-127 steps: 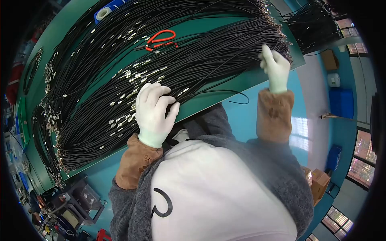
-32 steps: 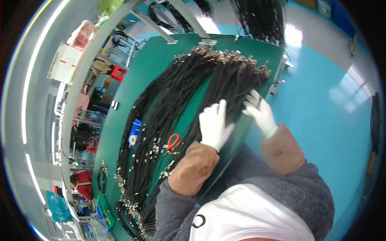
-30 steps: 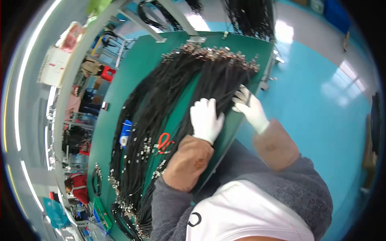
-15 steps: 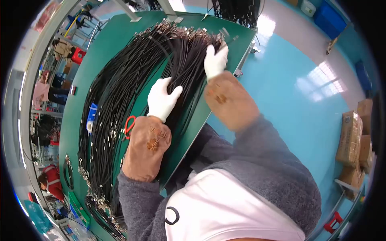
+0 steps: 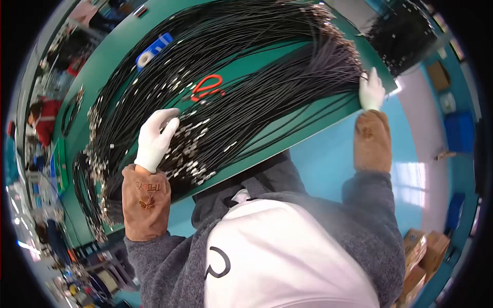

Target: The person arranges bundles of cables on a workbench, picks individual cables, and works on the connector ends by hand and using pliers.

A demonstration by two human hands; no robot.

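A thick bundle of black cables (image 5: 287,84) with metal-tipped ends lies across the green table (image 5: 246,65). My left hand (image 5: 156,136), in a white glove, is above the bundle's near-left end, beside white and silver connectors (image 5: 192,167). Its fingers are curved and the thumb stands apart, with nothing visible between them. At the bundle's far right end, my right hand (image 5: 371,91), also gloved, lies against the cable tips with its fingers stretched out. Between the bundles rest red-handled scissors (image 5: 208,87), their blades partly hidden by cables.
A second cable bundle (image 5: 200,28) curves along the table's far side, with a blue-and-white roll (image 5: 154,51) on it. More black cables (image 5: 400,36) hang beyond the right corner. Cardboard boxes (image 5: 426,251) stand on the right, and a person in red (image 5: 47,120) is at left.
My view has turned and shifted toward the bundle's near end. My left hand has moved from the middle of the cables to their near-left connectors. The right hand stays by the far tips.
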